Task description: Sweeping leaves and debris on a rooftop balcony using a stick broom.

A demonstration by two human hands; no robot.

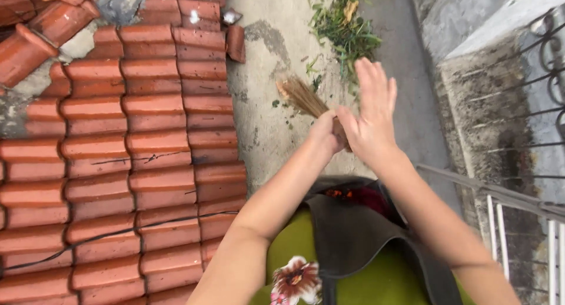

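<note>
The left hand [325, 134] is closed in a fist around the thin end of a bundle of brown twigs [301, 96], which looks like a small hand broom, though motion blur makes this hard to confirm; the bundle slants up and to the left from the fist, over the grey concrete ledge [265, 122]; the right hand [371, 114] is held flat, fingers straight and close together, its palm pressed against the left fist and the base of the bundle; a pile of green leaves [344, 25] lies on the concrete just beyond the hands; red roof tiles [141, 146] cover the slope to the left; a dark iron railing [550, 75] stands at the right.
</note>
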